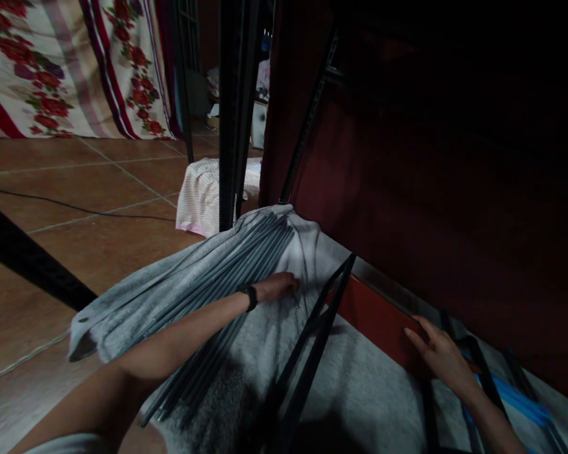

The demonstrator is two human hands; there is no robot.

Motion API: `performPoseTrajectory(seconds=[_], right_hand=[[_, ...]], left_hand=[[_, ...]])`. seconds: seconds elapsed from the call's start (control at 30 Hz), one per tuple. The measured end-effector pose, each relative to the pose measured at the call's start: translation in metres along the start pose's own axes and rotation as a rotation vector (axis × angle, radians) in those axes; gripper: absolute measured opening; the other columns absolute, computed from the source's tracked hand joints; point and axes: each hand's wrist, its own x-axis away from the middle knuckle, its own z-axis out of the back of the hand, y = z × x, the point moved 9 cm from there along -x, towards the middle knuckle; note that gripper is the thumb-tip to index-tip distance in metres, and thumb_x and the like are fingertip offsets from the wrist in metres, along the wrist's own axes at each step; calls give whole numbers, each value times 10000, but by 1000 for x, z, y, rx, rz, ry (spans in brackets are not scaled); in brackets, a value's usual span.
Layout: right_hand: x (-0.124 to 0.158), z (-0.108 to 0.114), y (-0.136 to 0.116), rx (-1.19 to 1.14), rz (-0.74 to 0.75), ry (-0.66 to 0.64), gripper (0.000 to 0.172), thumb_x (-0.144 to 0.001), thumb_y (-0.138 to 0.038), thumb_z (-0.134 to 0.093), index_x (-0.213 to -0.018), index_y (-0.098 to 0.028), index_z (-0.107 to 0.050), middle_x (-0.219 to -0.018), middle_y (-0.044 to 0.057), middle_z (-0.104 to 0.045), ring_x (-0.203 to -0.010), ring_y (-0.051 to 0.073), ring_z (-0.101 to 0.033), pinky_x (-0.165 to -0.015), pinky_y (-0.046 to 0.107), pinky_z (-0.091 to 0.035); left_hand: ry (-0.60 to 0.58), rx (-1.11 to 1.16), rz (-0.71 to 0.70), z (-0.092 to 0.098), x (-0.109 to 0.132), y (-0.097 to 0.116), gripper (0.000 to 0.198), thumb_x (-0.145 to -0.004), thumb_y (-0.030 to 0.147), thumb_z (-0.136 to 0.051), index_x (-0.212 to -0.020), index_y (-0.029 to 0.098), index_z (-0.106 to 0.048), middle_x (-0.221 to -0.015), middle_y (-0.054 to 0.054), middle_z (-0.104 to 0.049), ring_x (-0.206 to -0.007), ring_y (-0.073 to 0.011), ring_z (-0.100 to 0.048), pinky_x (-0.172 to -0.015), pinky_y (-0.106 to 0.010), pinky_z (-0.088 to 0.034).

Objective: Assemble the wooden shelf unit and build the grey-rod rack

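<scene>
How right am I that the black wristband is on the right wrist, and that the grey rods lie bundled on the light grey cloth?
One slip: the head view shows the black wristband at the wrist of the left hand, not the right. The grey rods do lie bundled on the light grey cloth.

Ahead of me, a flowered curtain [52, 69] hangs over a brown tiled floor [137, 243]; a black post [231, 126] stands before me, and dim light leaves the dark red surface [383, 189] on my right shadowy.
</scene>
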Motion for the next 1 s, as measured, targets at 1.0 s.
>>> performPoseTrajectory(seconds=[1.0], right_hand=[[2, -8, 13, -88, -53, -55, 464, -934, -562, -415, -1213, -237, -594, -1235, 90, -673, -1190, 290, -607, -1070, 499, -444]], left_hand=[[84, -122, 105, 15, -1, 22, 166, -794, 89, -523, -838, 146, -672, -865, -97, -661, -831, -201, -600, -816, -312, -471]])
